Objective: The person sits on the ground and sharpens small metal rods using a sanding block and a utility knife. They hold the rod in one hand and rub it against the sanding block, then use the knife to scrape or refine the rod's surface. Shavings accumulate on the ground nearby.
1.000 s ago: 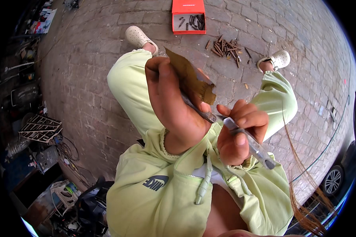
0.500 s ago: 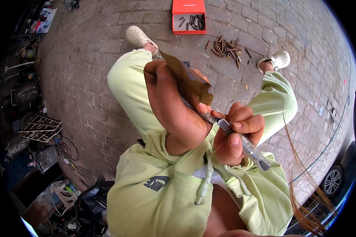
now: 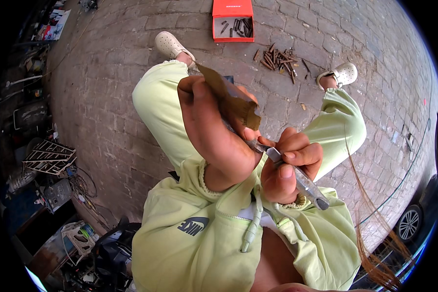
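Note:
My left hand [image 3: 211,126] is closed around a worn brown sheet that looks like sandpaper [image 3: 224,95], its torn edge sticking out above the fingers. Against my left fingertips shows the tip of a small grey metal piece [image 3: 252,144]; the rest is hidden in the grip. With thumb and fingers my right hand [image 3: 294,165] grips a silver metal tool [image 3: 309,186], rounded at its lower end. Its upper end meets or nearly meets the small piece; I cannot tell which. Both hands are close together above my lap.
An open red box [image 3: 233,40] with dark metal bits lies ahead on the paving. Beside it is a pile of rusty bits [image 3: 279,59], between my feet. Tools, cables and a metal rack [image 3: 48,156] crowd the left; a car wheel [image 3: 409,223] stands at right.
My right hand and the silver tool have shifted slightly to the left. My left hand and the brown sheet have barely moved, and both grips are the same.

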Motion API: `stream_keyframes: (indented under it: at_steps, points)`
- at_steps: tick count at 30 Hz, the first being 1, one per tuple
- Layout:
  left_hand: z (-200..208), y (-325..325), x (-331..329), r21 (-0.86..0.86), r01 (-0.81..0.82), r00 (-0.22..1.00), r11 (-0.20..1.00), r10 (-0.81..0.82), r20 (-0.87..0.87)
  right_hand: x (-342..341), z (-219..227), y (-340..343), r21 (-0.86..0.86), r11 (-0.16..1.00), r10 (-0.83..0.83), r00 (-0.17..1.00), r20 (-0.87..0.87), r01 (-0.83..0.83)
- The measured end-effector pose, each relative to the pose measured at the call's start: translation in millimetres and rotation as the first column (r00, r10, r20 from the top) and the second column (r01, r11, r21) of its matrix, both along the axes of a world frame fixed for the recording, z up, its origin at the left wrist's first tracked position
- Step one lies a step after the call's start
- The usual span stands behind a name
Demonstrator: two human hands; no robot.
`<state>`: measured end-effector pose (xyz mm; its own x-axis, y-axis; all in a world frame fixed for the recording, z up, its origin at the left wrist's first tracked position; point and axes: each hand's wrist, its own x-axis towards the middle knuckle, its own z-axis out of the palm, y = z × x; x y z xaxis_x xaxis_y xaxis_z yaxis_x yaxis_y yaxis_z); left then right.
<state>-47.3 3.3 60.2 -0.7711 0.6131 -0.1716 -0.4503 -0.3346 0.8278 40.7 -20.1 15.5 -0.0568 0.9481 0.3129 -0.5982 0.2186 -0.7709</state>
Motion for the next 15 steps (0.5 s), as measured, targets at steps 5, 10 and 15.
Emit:
stream_keyframes:
  at_steps: [5, 10, 15]
  points:
    - [4.9, -1.3, 1.3, -0.070, -0.001, 1.000, 0.998, 0.002, 0.021, 1.5, -1.3, 0.6, 0.021, 1.000, 0.021, 1.000, 0.000, -0.021]
    - [1.2, -0.1, -0.2, 0.002, -0.011, 1.000, 1.000, 0.010, 0.012, 4.0, -5.9, -1.2, 0.043, 0.998, 0.049, 0.998, 0.025, -0.050]
    - [6.2, 0.3, -0.7, -0.044, 0.032, 0.999, 0.999, -0.030, 0.030, -1.0, -0.8, -1.9, -0.014, 1.000, -0.005, 1.000, -0.014, 0.005]
